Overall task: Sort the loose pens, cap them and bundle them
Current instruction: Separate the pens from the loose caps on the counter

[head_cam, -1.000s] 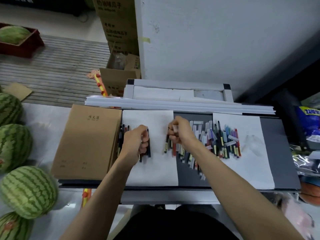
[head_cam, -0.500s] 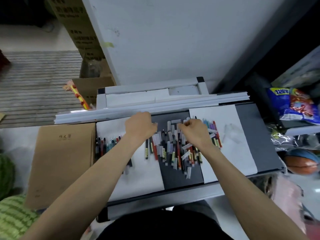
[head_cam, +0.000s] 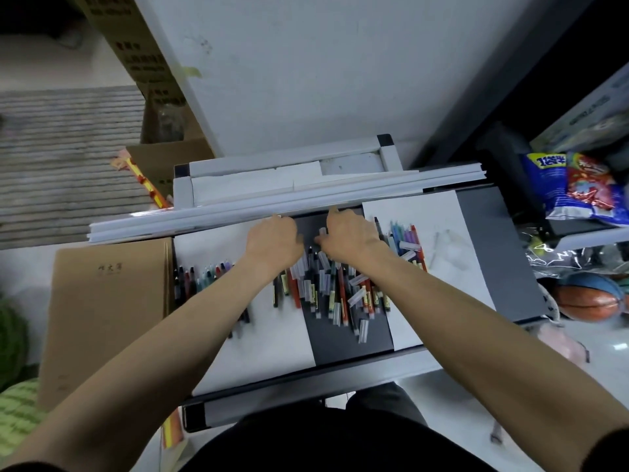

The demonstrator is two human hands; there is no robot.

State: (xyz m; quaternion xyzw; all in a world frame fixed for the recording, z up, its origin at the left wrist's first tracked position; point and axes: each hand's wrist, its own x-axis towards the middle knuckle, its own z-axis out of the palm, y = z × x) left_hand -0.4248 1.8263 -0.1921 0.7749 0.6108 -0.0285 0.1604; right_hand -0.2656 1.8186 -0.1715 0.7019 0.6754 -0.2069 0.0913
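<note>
Looks like a small general shop's stock corner: printed cardboard cartons [head_cam: 136, 46] stacked by the wall [head_cam: 306, 80], bagged snacks [head_cam: 575, 185] on a shelf [head_cam: 575, 238] at right, a basketball [head_cam: 592, 301] below, striped watermelons [head_cam: 18, 407] at left, brown exercise books [head_cam: 105, 318] beside loose pens [head_cam: 326, 291].

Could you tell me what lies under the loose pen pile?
Mostly the dark grey board; the pile spills onto white sheets either side. The left hand and right hand cover its far end.
</note>
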